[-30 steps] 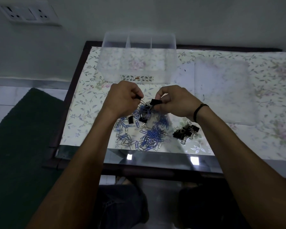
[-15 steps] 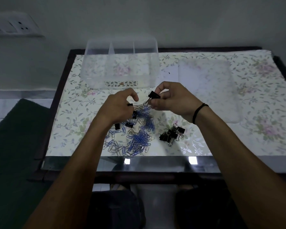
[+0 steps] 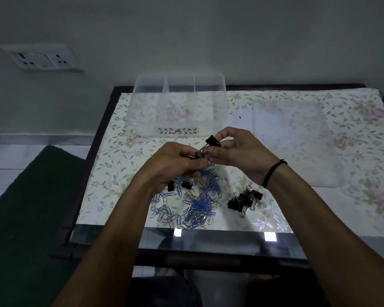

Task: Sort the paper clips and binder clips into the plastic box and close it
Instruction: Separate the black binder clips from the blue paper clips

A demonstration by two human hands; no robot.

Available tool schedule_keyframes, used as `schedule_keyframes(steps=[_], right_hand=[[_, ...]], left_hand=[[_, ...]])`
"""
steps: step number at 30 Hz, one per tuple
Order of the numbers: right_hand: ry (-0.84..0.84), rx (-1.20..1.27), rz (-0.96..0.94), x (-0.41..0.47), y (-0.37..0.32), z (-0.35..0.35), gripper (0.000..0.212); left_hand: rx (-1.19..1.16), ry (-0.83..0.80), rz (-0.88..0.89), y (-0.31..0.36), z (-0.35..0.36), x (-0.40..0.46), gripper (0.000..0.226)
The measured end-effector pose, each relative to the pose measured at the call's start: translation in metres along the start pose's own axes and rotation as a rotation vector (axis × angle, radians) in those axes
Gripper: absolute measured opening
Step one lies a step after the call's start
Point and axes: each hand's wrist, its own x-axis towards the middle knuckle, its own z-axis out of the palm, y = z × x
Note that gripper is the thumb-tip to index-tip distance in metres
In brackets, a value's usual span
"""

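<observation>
A clear plastic box [image 3: 177, 127] with dividers stands open at the table's far side, nothing visible inside. Its clear lid [image 3: 297, 142] lies flat to the right. A pile of blue and silver paper clips [image 3: 195, 204] lies near the front edge, with two black binder clips [image 3: 180, 185] at its upper left. A small heap of black binder clips [image 3: 245, 201] sits to the right of the pile. My right hand [image 3: 237, 154] pinches a black binder clip [image 3: 212, 141] above the pile. My left hand [image 3: 175, 165] grips something small and dark touching that clip's wire handle.
The table [image 3: 102, 138] has a dark frame, a floral cover and a glass front strip. A green mat [image 3: 24, 207] lies on the floor to the left. A wall socket plate [image 3: 42, 57] is at the upper left. My knees show under the table.
Both hands rose a little and came together again over the pile. The camera view shifted, so the table sits further right in the frame.
</observation>
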Motion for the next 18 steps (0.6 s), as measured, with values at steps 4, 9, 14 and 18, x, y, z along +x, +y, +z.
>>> schedule_keyframes(steps=[4, 9, 14, 18], right_hand=[[-0.003, 0.021, -0.004, 0.000, -0.001, 0.004, 0.022], [0.082, 0.085, 0.014, 0.002, -0.001, 0.007, 0.024], [0.074, -0.053, 0.078, 0.004, 0.004, 0.004, 0.021], [0.081, -0.369, 0.150, 0.004, 0.013, 0.001, 0.020]], left_hand=[[0.065, 0.124, 0.023, -0.003, -0.003, 0.003, 0.006], [0.341, 0.282, 0.038, -0.008, -0.009, 0.004, 0.009], [0.533, 0.241, -0.018, -0.008, -0.009, 0.000, 0.011], [0.842, 0.229, -0.082, -0.009, -0.009, 0.001, 0.021]])
